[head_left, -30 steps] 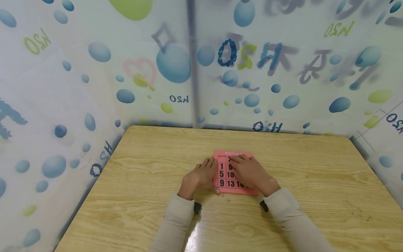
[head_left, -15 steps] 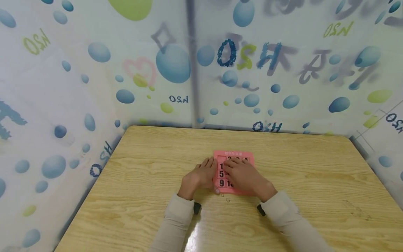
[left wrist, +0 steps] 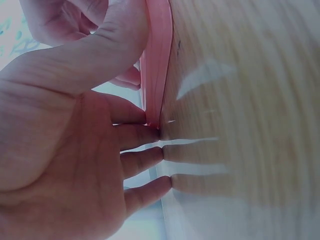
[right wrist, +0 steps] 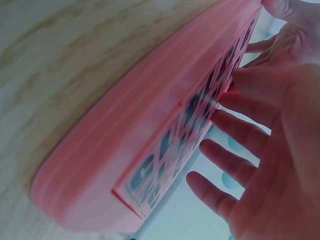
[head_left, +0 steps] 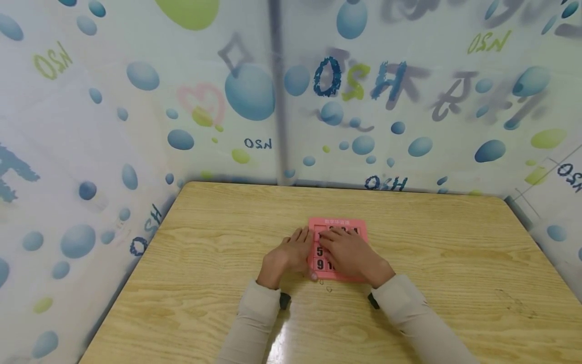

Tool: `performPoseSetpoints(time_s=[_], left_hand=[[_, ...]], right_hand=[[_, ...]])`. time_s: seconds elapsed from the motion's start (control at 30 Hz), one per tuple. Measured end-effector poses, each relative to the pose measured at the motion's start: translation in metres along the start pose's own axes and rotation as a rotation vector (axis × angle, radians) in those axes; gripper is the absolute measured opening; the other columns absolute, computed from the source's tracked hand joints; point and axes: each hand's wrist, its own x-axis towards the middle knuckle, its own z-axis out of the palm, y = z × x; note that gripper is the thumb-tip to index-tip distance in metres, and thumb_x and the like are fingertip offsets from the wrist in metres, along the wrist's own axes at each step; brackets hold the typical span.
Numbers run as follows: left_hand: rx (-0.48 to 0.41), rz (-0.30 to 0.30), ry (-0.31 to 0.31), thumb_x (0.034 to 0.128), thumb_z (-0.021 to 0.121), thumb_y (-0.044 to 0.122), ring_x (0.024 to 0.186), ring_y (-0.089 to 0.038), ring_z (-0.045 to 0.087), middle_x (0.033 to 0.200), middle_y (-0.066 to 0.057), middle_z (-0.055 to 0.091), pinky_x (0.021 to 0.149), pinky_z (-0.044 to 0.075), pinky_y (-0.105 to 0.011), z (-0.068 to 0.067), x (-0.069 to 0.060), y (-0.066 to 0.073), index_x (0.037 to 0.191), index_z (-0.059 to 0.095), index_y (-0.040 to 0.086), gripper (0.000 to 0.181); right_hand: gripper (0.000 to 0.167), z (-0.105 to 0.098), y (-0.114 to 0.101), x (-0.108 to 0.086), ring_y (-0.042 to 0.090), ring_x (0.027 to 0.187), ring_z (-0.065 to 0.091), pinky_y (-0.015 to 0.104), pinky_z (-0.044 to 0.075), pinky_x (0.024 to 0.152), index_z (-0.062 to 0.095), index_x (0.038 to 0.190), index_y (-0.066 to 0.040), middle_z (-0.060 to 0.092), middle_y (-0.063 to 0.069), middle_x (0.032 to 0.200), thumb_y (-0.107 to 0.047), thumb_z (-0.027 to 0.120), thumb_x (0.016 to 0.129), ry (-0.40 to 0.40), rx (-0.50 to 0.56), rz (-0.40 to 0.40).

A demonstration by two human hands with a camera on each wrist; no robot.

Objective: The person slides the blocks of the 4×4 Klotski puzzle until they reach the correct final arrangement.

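Observation:
A pink number slide puzzle (head_left: 338, 222) with black-numbered tiles lies flat on the table. In the head view, my left hand (head_left: 291, 253) rests along its left edge, with the thumb near the lower left corner. In the left wrist view, the straight fingers (left wrist: 142, 162) touch the tabletop beside the pink side wall. My right hand (head_left: 352, 253) reaches over the tiles, its fingertips at the left column near tile 1. That hand hides most of the middle and right tiles. Fingers (right wrist: 232, 130) spread loosely above the tile face in the right wrist view.
The wooden table (head_left: 218, 217) extends around the puzzle on all sides. Behind and to the left hangs a white curtain (head_left: 204, 60) printed with blue and green drops.
My right hand has shifted left across the puzzle, from the second column to the left column. Tile 1 appears slightly higher, near the top left slot. The left hand has stayed put.

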Motion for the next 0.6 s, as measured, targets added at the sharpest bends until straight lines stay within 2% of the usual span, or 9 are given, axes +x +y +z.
performPoseSetpoints(time_s=[0.6], left_hand=[[-0.019, 0.003, -0.005, 0.0757, 0.082, 0.048, 0.154, -0.027, 0.004, 0.167, -0.012, 0.005, 0.123, 0.017, -0.047, -0.0006, 0.0004, -0.001, 0.16, 0.008, 0.005, 0.12]], right_hand=[[0.049, 0.0006, 0.004, 0.0063, 0.031, 0.14, 0.043, 0.058, 0.036, 0.112, 0.05, 0.146, -0.01, 0.048, 0.009, 0.151, -0.033, 0.052, 0.103, 0.008, 0.01, -0.006]])
